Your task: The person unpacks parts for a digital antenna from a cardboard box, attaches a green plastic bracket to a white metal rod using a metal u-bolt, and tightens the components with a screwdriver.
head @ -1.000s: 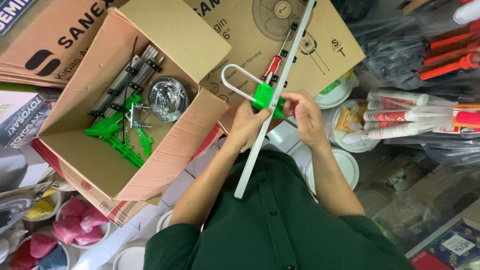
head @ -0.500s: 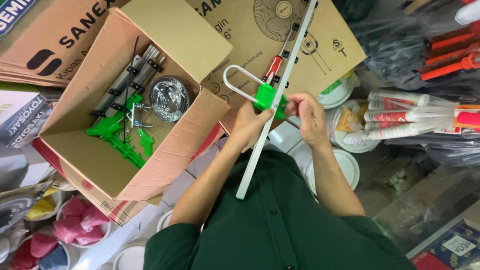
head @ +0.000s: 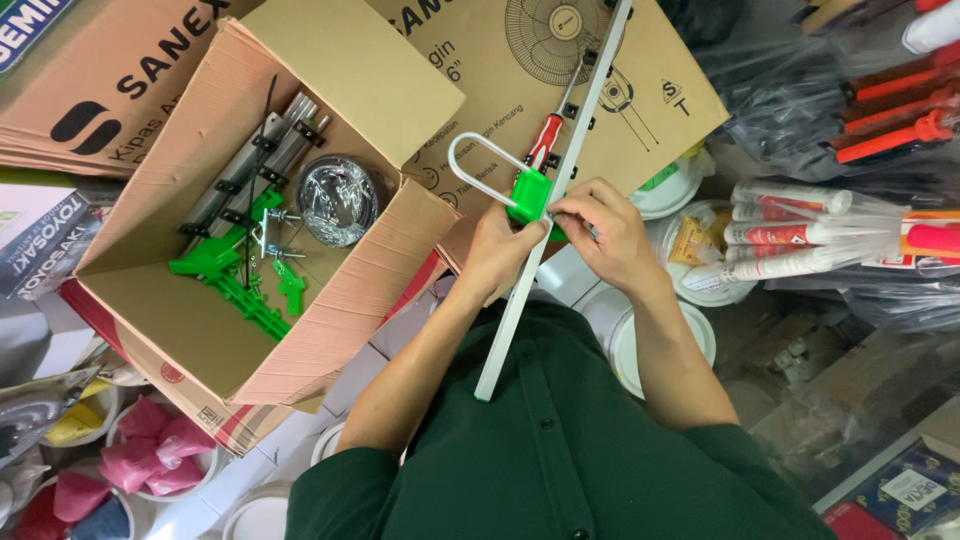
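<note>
White rail (head: 545, 240), bright green clip (head: 528, 195), a white loop (head: 475, 165). Red-handled screwdriver (head: 545, 140). Brown cardboard box (head: 330, 290), green plastic parts (head: 235, 275) inside. Dark green shirt (head: 560, 450).

floor: crowded with cardboard boxes (head: 300, 200) | shelf goods in plastic (head: 800, 240) — lighting seemingly indoor, even

Even, soft light fills the frame, bright enough that colours read cleanly, with no hard-edged shadows anywhere. The open cardboard box (head: 250, 230) at left is lit right down to its floor, only faint shade along its inner walls. Glare glints off the shiny coil (head: 338, 200) inside it and off the plastic bags (head: 800, 100) at upper right. Focus is sharp at centre; the corners smear slightly, and straight lines lean outward toward the edges.
</note>
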